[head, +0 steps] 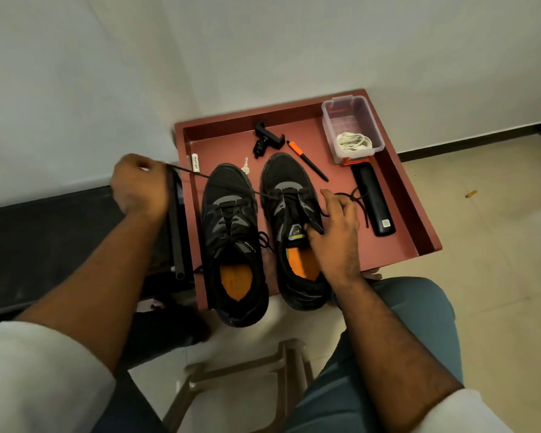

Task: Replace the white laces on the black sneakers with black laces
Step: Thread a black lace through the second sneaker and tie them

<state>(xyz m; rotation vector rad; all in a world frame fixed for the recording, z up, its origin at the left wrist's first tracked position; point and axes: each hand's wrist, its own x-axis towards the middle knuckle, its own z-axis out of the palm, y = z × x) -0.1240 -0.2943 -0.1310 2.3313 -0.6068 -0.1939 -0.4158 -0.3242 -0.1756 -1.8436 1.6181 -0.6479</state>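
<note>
Two black sneakers with orange insoles stand side by side on a red tray table [297,128]. The left sneaker [231,242] is laced in black. A black lace [228,182] runs taut from the lower eyelets of the right sneaker [289,220] across the left shoe's toe to my left hand [139,185], which grips its end beyond the tray's left edge. My right hand [336,226] rests on the right sneaker's outer side, thumb on the tongue. The lace's other end [356,200] lies loose to the right. White laces [353,142] sit bundled in a clear plastic box [350,115].
On the tray lie a black phone clamp [267,139], an orange-tipped pen [308,160], a small key [246,167], a white tube [196,162] and a long black device [374,201]. A dark panel [177,226] leans at the tray's left. A plastic stool [241,379] stands below, between my knees.
</note>
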